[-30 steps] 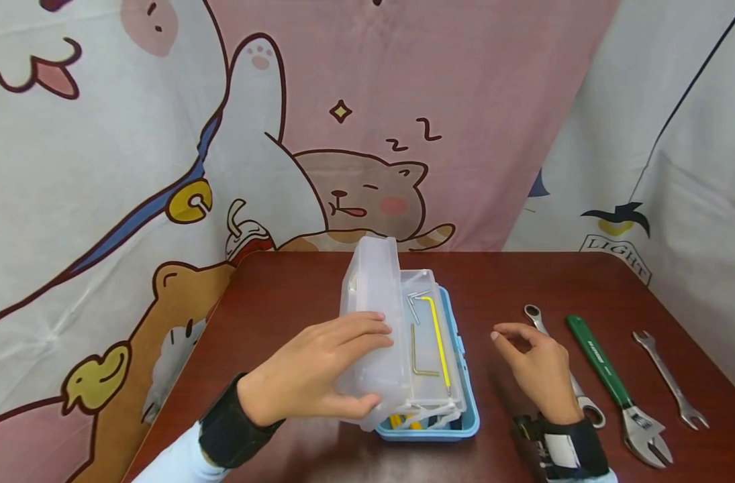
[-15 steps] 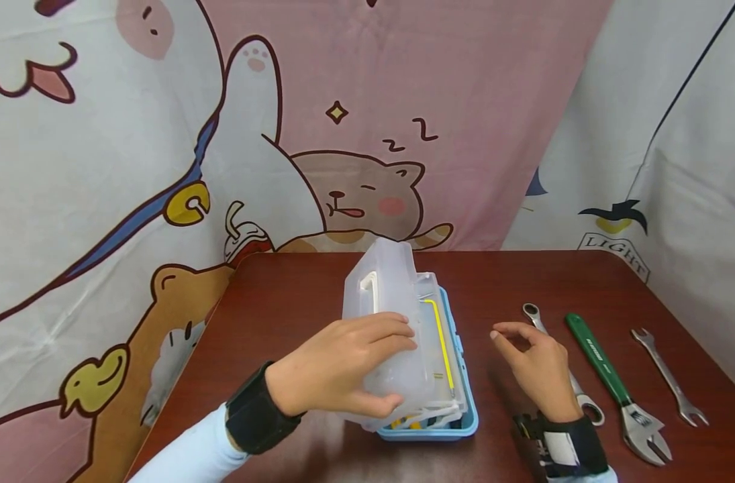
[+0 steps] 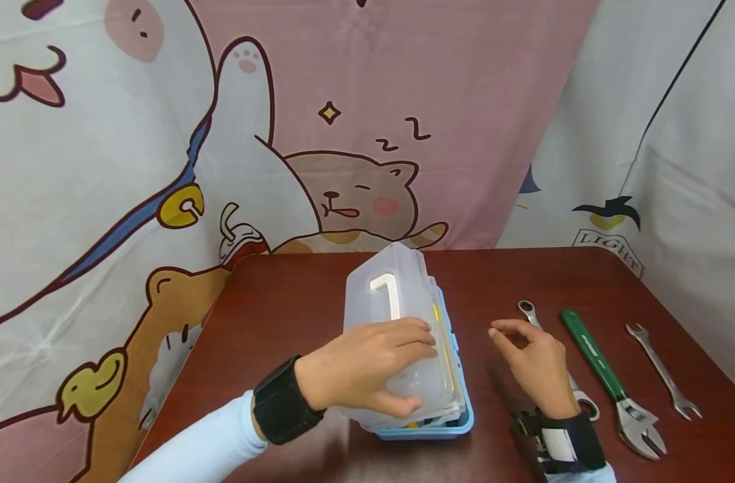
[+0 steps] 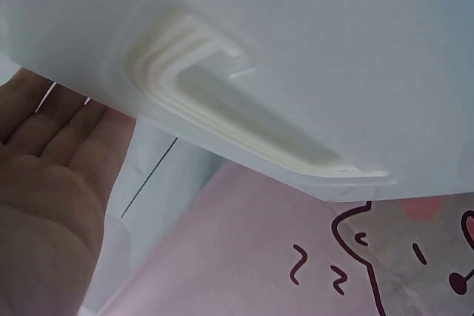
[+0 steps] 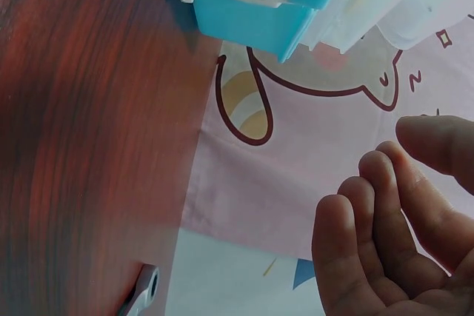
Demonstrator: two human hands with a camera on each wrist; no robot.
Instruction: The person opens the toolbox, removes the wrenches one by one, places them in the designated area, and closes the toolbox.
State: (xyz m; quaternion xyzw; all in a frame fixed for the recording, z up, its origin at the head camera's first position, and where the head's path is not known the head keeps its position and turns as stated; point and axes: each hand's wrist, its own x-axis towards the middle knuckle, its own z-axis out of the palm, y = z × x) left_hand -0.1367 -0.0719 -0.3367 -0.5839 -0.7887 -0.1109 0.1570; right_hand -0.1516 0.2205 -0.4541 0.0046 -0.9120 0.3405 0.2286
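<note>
A translucent lid (image 3: 370, 312) with a white handle (image 3: 393, 295) leans, almost down, over a toolbox with a light blue base (image 3: 424, 435). My left hand (image 3: 373, 365) lies against the lid, its fingers extended toward the right edge and the thumb apart. The left wrist view has the lid (image 4: 348, 49) filling most of it, with the straight fingers of the left hand (image 4: 52, 183) passing behind its edge. A sliver of a yellow hex key (image 3: 436, 313) shows beside the lid. To the right of the box, my right hand (image 3: 536, 365) holds nothing, fingers loosely bent.
A ratcheting wrench (image 3: 527, 310) lies partly behind the right hand. Farther right are a green-handled adjustable wrench (image 3: 593, 352) and a smaller open-end wrench (image 3: 663, 369). A printed cloth (image 3: 464, 134) hangs behind the brown table (image 3: 282, 288).
The left hand has pushed the lid rightward and down, so it now covers the inner tray and most of the hex keys. The right hand has stayed in place.
</note>
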